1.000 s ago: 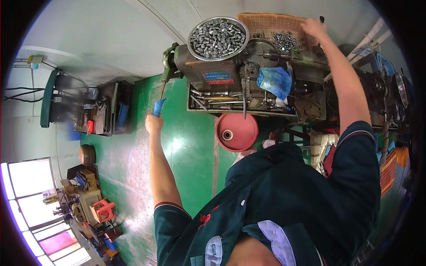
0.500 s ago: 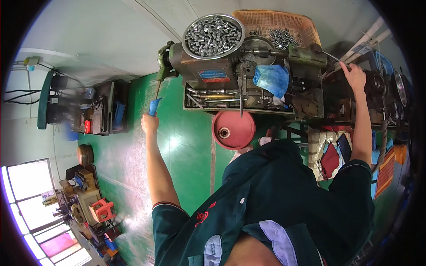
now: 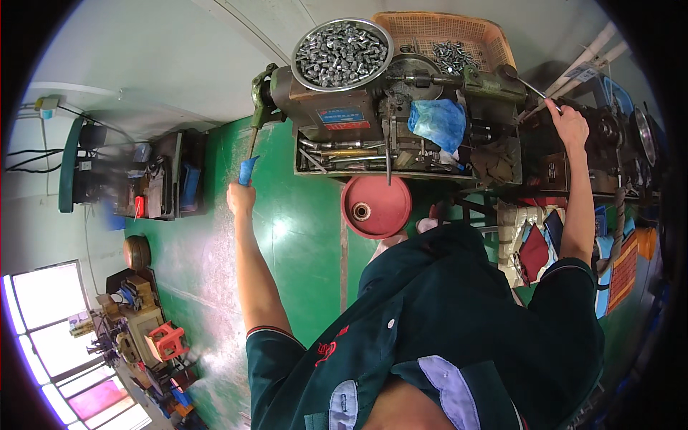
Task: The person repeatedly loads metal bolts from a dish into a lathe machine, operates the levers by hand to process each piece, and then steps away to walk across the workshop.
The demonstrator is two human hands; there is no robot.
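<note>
Head view: blue-wrapped lever [image 3: 246,171], long axis running forward, gripped by left hand [image 3: 241,198]; metal handle [image 3: 531,88], slanting forward-left, gripped by right hand [image 3: 571,127].

Over the green floor [image 3: 301,272], open room lies between the left grip [image 3: 241,197] and the tool tray [image 3: 340,172]. A metal rod [image 3: 388,154] juts across the tray's front edge. The steel bowl [image 3: 337,89] and plastic basket [image 3: 430,26] obstruct the machine's far side; a slanting lever [image 3: 532,87] bars the way beside the right grip [image 3: 572,129].
</note>
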